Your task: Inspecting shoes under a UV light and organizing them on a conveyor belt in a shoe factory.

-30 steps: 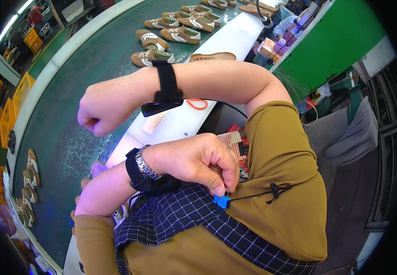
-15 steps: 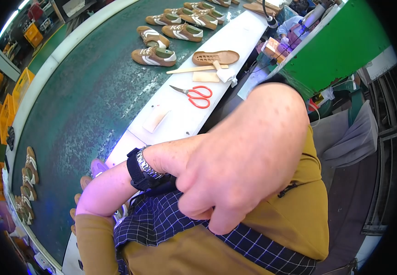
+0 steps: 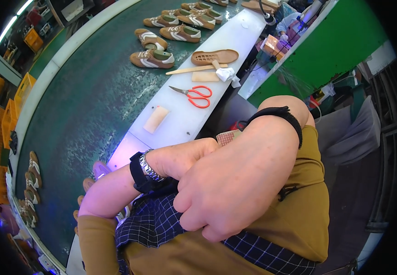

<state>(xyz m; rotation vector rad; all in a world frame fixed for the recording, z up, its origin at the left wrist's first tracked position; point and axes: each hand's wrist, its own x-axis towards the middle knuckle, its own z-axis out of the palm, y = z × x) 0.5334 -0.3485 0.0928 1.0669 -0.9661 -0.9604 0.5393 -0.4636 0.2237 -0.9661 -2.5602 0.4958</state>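
My right hand (image 3: pixel 242 174) is closed in front of my body, its back toward me and its fingers curled downward. Whatever it grips, if anything, is hidden beneath it. My left hand (image 3: pixel 184 158) reaches in behind it, its fingers hidden by the right one. Just past the hands shows a small part of a pinkish piece with a grid texture (image 3: pixel 228 137); its kind cannot be made out. On the white ledge beyond lie red-handled scissors (image 3: pixel 198 95), a pale rectangular block (image 3: pixel 156 119), a brown shoe sole (image 3: pixel 214 57), and a thin wooden stick (image 3: pixel 189 69).
A tan block (image 3: pixel 205 76) and a crumpled white cloth (image 3: pixel 227 74) lie near the sole. Several brown-and-white shoes (image 3: pixel 180 33) stand on the green conveyor (image 3: pixel 84 101). A green panel (image 3: pixel 317 50) rises at right; another person's sleeve (image 3: pixel 290 22) shows behind it.
My right hand has turned and shifted slightly down, and its wrist with a black band now shows. The pinkish textured piece has come into sight behind it. My left arm has barely moved.
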